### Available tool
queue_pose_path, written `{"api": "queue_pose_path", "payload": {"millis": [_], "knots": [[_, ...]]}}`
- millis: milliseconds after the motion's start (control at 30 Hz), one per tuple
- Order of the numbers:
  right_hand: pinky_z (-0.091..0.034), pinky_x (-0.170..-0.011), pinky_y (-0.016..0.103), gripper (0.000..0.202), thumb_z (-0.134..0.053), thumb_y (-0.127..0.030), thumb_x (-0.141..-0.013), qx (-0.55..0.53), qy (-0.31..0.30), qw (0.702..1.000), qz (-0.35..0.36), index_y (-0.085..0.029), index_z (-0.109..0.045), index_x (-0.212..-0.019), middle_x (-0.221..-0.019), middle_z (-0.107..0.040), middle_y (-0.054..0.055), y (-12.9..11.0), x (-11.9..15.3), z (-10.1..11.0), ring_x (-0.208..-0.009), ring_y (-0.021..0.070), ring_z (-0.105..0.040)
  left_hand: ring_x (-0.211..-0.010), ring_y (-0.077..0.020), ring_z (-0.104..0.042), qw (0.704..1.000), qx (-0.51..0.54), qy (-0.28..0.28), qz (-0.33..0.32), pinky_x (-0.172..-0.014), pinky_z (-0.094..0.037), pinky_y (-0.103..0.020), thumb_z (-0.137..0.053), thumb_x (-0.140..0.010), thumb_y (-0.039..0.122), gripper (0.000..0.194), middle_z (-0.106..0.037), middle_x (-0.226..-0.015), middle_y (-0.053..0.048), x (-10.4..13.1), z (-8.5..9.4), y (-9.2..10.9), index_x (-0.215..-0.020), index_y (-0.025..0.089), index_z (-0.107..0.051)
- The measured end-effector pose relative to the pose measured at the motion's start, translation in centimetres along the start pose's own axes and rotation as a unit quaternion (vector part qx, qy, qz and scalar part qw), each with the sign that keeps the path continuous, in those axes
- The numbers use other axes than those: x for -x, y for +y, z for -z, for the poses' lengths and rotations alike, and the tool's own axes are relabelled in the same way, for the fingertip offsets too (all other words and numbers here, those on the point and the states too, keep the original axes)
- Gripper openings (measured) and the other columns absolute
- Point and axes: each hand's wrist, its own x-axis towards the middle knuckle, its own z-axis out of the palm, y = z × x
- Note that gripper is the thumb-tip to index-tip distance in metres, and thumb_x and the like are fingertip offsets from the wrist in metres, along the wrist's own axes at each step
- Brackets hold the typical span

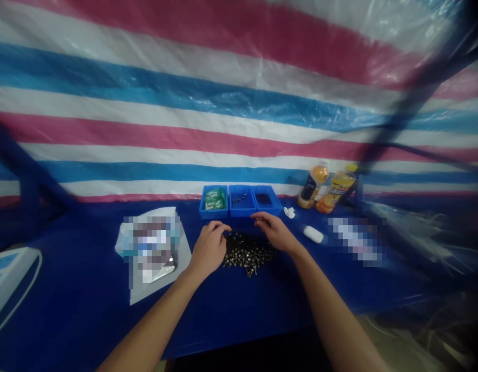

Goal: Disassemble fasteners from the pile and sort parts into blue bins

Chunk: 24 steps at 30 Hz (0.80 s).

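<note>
A loose pile of small, dark and brassy metal pieces that look like screws (249,256) lies on the blue table in front of me. My left hand (211,248) is at the pile's left edge, fingers bent, with a gap between thumb and forefinger. Above the pile's right side is my right hand (276,231), its fingers pointing left and slightly apart near the bins' front edge. Nothing shows in either hand, though the fingertips are small in view. Behind the pile, a blue bin (242,211) holds a few small dark pieces.
Beside it stand a bin with green packets (214,200) and a bin with dark contents (264,198). Two drink bottles (313,187), crumpled tissue (289,212) and a white case (313,234) are right. A white sheet (137,292) bears blurred items. A striped plastic sheet (176,155) hangs behind.
</note>
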Motion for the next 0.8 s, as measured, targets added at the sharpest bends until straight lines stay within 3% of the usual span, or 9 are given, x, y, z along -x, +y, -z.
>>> {"api": "queue_pose_path", "payload": {"millis": [200,400,467,567,667,800], "knots": [[-0.048,-0.063,0.03,0.026,-0.066,-0.041,-0.08,-0.215,-0.037,0.973,-0.075,-0.02,-0.057,-0.092,-0.085,-0.068,0.004,-0.9,0.0,-0.1,-0.061,0.0138,-0.061,-0.105,-0.0247,-0.053,1.0,0.01,0.01,0.005,-0.099,-0.042,-0.043,-0.045,-0.086,0.012,0.028,-0.057,-0.112,-0.004,-0.1,0.2,0.3,-0.101,0.024,-0.065],[-0.031,-0.048,0.023,0.039,-0.061,-0.052,-0.081,-0.144,0.044,0.98,-0.131,-0.017,-0.055,-0.066,-0.058,-0.055,-0.001,-0.6,-0.1,0.0,-0.048,0.0086,-0.043,-0.103,-0.0243,-0.054,1.0,0.022,0.018,0.011,-0.097,-0.043,-0.043,-0.05,-0.087,0.02,0.021,-0.058,-0.111,-0.004,-0.1,0.5,0.7,-0.099,0.025,-0.066],[-0.026,-0.047,0.023,0.04,-0.064,-0.051,-0.079,-0.166,0.05,0.97,-0.169,-0.016,-0.053,-0.062,-0.054,-0.049,-0.002,-0.3,-0.2,0.1,-0.047,0.008,-0.038,-0.103,-0.0243,-0.054,0.999,0.024,0.019,0.011,-0.097,-0.043,-0.043,-0.05,-0.088,0.022,0.02,-0.058,-0.111,-0.004,-0.1,0.5,0.8,-0.099,0.025,-0.066],[-0.021,-0.046,0.023,0.036,-0.066,-0.048,-0.078,-0.305,0.0,0.929,-0.209,-0.017,-0.052,-0.066,-0.055,-0.043,-0.004,-0.6,0.0,0.4,-0.047,0.0077,-0.033,-0.104,-0.0248,-0.054,0.999,0.028,0.019,0.011,-0.096,-0.043,-0.043,-0.05,-0.088,0.024,0.019,-0.058,-0.111,-0.004,-0.1,0.5,0.9,-0.099,0.024,-0.066],[-0.022,-0.047,0.023,0.03,-0.063,-0.043,-0.081,-0.451,-0.056,0.87,-0.189,-0.019,-0.049,-0.07,-0.057,-0.036,-0.005,-1.7,0.4,0.8,-0.047,0.0083,-0.029,-0.104,-0.0248,-0.054,0.999,0.028,0.017,0.011,-0.096,-0.043,-0.043,-0.051,-0.089,0.025,0.018,-0.058,-0.111,-0.004,-0.2,0.4,0.9,-0.098,0.024,-0.067],[-0.025,-0.047,0.023,0.03,-0.061,-0.037,-0.083,-0.518,-0.074,0.837,-0.162,-0.02,-0.043,-0.066,-0.056,-0.028,-0.005,-2.6,0.7,1.1,-0.048,0.0095,-0.025,-0.103,-0.0246,-0.054,0.999,0.025,0.017,0.011,-0.096,-0.043,-0.043,-0.052,-0.089,0.027,0.018,-0.058,-0.11,-0.004,-0.2,0.4,0.9,-0.098,0.024,-0.067]]}}
